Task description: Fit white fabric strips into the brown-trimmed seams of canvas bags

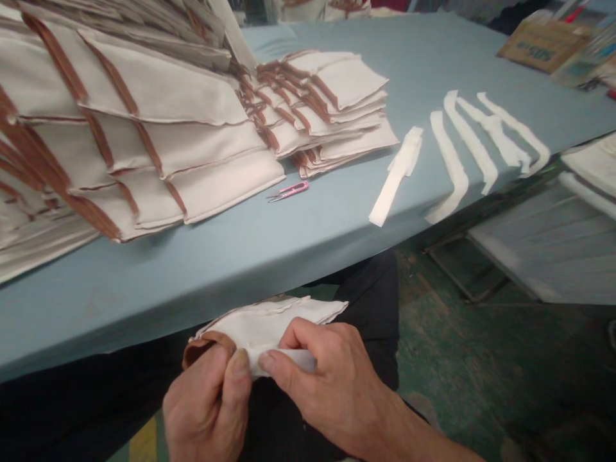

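Observation:
A white fabric piece with brown trim point(262, 324) lies over the lap, just below the table edge. My left hand point(209, 404) is closed, its thumb and fingers pinching the cloth beside a brown loop at its left end. Close to that thumb, my right hand point(332, 378) grips the lower edge of the same piece, thumb on top and fingers bent. A folded or rolled white part shows between the right thumb and forefinger. What lies under the fingers is hidden.
Large stacks of white pieces with brown edging point(212, 141) cover the table's left. Pink-handled thread snips point(291, 190) lie near a smaller stack point(337, 90). Several white strips point(452, 167) lie to the right, some over the table edge point(337, 247). A cardboard box point(543, 45) stands far right.

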The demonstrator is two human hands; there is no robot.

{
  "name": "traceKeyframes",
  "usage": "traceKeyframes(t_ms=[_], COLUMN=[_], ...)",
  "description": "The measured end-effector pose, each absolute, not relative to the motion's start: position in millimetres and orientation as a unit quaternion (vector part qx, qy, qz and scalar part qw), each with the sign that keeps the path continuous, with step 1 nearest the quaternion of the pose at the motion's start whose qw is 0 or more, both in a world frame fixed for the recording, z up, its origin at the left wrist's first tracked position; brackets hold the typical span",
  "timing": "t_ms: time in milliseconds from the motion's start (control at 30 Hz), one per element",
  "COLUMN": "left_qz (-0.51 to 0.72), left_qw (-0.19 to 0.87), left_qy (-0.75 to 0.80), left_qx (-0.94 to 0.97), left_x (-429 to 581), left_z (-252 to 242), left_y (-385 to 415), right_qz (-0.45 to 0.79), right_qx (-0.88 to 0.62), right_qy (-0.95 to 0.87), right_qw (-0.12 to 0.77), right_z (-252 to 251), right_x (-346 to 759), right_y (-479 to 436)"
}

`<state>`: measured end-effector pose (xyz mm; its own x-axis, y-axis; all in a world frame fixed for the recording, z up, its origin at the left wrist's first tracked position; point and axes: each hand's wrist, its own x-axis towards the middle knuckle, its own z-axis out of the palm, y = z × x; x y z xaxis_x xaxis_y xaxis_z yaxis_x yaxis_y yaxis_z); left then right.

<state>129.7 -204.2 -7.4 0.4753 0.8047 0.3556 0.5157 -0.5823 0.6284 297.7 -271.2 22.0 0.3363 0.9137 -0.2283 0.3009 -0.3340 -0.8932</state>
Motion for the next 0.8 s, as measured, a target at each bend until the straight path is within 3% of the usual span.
traceKeyframes(t_ms=[467, 800], left_qz=[0.355, 0.347], left_qw=[0.298, 0.469], left_qy=[0.492, 0.535], left_qx=[0.737, 0.612], left_x=[124, 129], left_z=[-12, 3], left_y=[-226, -221], right_qz=[0.397, 0.383], right_qx=[-0.72, -0.737], right_qy=[-0.448, -0.43], right_qw=[0.351, 0.354], right_z=[20, -9], right_x=[288, 302], right_y=[-272, -296])
